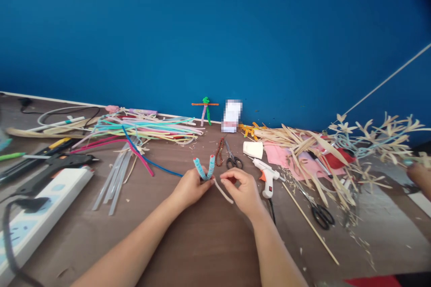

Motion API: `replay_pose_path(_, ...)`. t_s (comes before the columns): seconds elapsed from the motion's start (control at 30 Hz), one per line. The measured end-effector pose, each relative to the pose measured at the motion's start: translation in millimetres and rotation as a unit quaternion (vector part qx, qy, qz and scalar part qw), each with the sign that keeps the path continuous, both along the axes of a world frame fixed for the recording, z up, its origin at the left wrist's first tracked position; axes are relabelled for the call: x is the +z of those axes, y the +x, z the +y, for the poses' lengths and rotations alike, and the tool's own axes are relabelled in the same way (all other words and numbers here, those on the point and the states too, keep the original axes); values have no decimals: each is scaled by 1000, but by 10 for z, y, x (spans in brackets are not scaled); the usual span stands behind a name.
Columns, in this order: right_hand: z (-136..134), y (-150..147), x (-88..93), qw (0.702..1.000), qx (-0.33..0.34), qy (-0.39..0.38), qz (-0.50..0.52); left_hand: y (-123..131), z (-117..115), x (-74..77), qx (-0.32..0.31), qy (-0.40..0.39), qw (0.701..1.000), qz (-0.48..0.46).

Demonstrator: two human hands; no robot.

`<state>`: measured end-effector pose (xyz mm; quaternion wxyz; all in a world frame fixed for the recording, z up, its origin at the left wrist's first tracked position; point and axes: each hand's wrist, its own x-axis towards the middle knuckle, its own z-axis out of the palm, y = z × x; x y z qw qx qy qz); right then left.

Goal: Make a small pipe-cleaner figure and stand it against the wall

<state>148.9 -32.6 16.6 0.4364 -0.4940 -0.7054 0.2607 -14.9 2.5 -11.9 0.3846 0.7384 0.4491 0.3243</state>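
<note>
My left hand is closed on a small light-blue pipe-cleaner piece whose two coiled prongs stick up in a V with red tips. My right hand pinches a thin white pipe cleaner that runs from the base of the blue piece down to the right. Both hands hover just above the brown table, close together at its centre.
A pile of coloured pipe cleaners lies back left, clear glue sticks beside it. A white glue gun, small scissors, a black glue gun, a power strip, dried straw, a skewer and black scissors surround the hands. Another person's hand shows far right.
</note>
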Motion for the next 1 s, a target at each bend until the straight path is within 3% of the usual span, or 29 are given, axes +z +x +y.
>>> replay_pose_path(0.17, -15, 15, -3, 999, -13, -47, 18, -7, 11, 43, 1, -79, 995, -68)
replay_pose_path(0.43, -39, -93, -13, 982, -33, -56, -176, -9, 15, 25, -4, -130, 979, -154)
replay_pose_path(0.73, -41, -78, -20, 983, -38, -62, -171, 0, 23, -30, 35, -64, 995, -67)
replay_pose_path(1.0, 7, 58, 17, 988, -17, -35, -147, 9, -46, 79, -16, 86, 990, 113)
